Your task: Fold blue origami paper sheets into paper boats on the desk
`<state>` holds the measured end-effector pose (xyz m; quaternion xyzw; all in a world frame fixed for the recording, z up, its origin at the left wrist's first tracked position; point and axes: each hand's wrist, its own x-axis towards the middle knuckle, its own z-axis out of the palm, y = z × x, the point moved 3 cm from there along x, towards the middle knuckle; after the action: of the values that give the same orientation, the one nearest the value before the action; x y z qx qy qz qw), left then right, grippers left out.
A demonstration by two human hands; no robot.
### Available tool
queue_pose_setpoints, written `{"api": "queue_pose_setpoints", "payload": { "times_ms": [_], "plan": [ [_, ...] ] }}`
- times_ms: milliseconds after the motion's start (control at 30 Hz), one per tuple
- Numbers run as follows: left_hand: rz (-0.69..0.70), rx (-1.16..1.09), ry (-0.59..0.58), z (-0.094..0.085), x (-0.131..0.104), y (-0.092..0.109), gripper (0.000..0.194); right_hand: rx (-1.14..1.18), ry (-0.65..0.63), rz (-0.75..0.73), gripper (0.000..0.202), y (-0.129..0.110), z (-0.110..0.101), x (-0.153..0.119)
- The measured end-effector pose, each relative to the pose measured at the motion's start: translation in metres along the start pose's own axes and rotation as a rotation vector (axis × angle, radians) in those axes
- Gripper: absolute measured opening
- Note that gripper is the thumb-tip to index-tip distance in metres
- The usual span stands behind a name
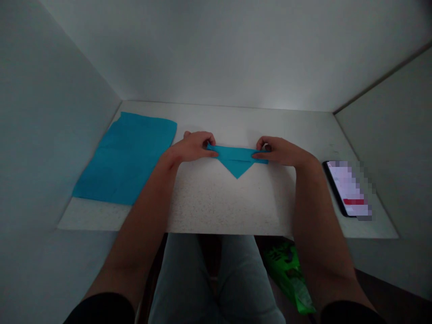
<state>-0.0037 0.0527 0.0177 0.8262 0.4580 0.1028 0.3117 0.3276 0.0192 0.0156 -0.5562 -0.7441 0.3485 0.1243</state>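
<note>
Folded paper (236, 155) between left hand (197, 146) and right hand (280, 150) — each pinching an end

The left hand (196, 146) pinches the left end of a folded blue piece (236, 155), and the right hand (281, 151) grips its right end. The piece lies as a narrow band running left to right, with a triangular point aimed at the near edge of the pale counter (222, 204). To the left, partly behind the left forearm, a larger blue sheet (124, 157) lies flat. Near the right end is a phone (350, 189), its screen lit and partly pixelated. Below the counter, right of the person's legs (216, 288), sits a green bag (292, 274).
</note>
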Motion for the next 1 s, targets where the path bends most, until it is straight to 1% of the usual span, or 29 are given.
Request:
{"api": "queue_pose_setpoints", "payload": {
  "times_ms": [33,67,100,167,200,233,267,300,333,400,500,567,600,733,833,933,1000],
  "plan": [
    [0.026,-0.06,0.029,0.0,0.001,0.001,0.028,0.022,0.032,-0.016,0.044,-0.002,-0.002,-0.001],
    [0.064,-0.121,0.08,-0.001,0.002,0.002,0.026,0.045,0.099,-0.046,0.042,-0.005,-0.005,-0.002],
    [0.109,-0.177,0.155,-0.003,0.002,0.004,0.026,0.069,0.189,-0.087,0.04,-0.008,-0.009,-0.003],
    [0.194,-0.249,0.345,-0.009,0.001,0.009,0.028,0.113,0.366,-0.174,0.038,-0.014,-0.018,-0.007],
    [0.225,-0.267,0.426,-0.013,0.0,0.011,0.029,0.124,0.424,-0.214,0.037,-0.017,-0.022,-0.008],
    [0.249,-0.276,0.472,-0.016,-0.002,0.013,0.027,0.126,0.456,-0.248,0.035,-0.019,-0.024,-0.01],
    [0.268,-0.276,0.475,-0.017,-0.003,0.014,0.023,0.12,0.467,-0.274,0.031,-0.02,-0.026,-0.011],
    [0.283,-0.266,0.437,-0.018,-0.003,0.016,0.017,0.106,0.464,-0.291,0.026,-0.02,-0.027,-0.011],
    [0.29,-0.24,0.374,-0.017,-0.004,0.017,0.011,0.087,0.451,-0.294,0.021,-0.02,-0.027,-0.011],
    [0.263,-0.142,0.21,-0.012,-0.004,0.019,0.006,0.039,0.387,-0.25,0.015,-0.015,-0.024,-0.009],
    [0.148,0.029,-0.038,-0.002,-0.004,0.018,0.017,-0.042,0.225,-0.136,0.009,-0.004,-0.015,-0.003],
    [0.109,0.082,-0.154,0.002,-0.004,0.017,0.023,-0.073,0.145,-0.107,0.011,0.001,-0.011,0.0],
    [0.105,0.093,-0.187,0.002,-0.004,0.017,0.024,-0.08,0.123,-0.106,0.014,0.003,-0.01,0.001],
    [0.087,0.127,-0.218,-0.001,-0.004,0.016,0.029,-0.086,0.108,-0.095,0.019,0.006,-0.009,0.003],
    [0.076,0.138,-0.226,-0.004,-0.007,0.015,0.029,-0.084,0.149,-0.099,0.02,0.007,-0.009,0.004],
    [0.088,0.117,-0.227,-0.005,-0.009,0.017,0.029,-0.091,0.198,-0.105,0.025,0.009,-0.007,0.006],
    [0.096,0.093,-0.216,-0.004,-0.009,0.019,0.024,-0.092,0.231,-0.081,0.03,0.011,-0.005,0.008]
  ]
}}
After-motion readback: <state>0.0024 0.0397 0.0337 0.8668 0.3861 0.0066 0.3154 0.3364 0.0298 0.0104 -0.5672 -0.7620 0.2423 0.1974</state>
